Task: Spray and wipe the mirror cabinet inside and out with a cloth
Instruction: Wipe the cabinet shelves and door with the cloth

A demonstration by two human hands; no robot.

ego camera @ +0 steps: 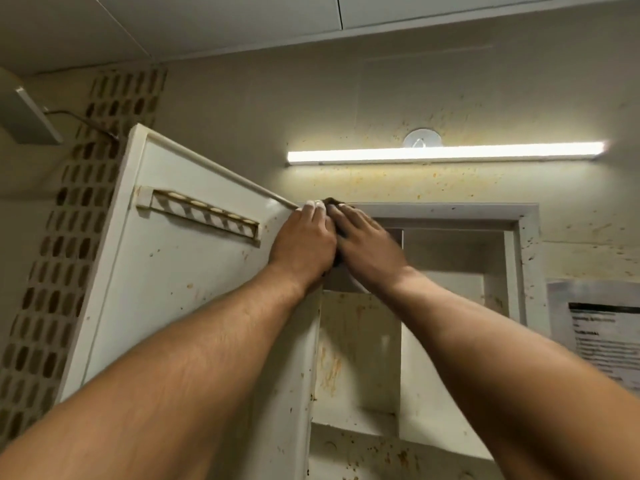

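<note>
The white cabinet door (166,271) stands swung open to the left, its inner face spotted with brown stains. The cabinet body (526,265) is open on the right, with stained shelves and dividers inside. Both hands meet at the door's top hinge corner. My left hand (304,240) lies on the door's inner face with its fingertips at the top edge. My right hand (367,240) presses a dark cloth (333,203) against that corner; only a small bunch of cloth shows between and above the fingers. No spray bottle is in view.
A lit tube light (446,153) hangs on the spotted wall above the cabinet. A toothbrush rack (201,214) is fixed to the door's inner face. A perforated vent block (69,244) runs down the left wall. A paper notice (602,341) is stuck at the right.
</note>
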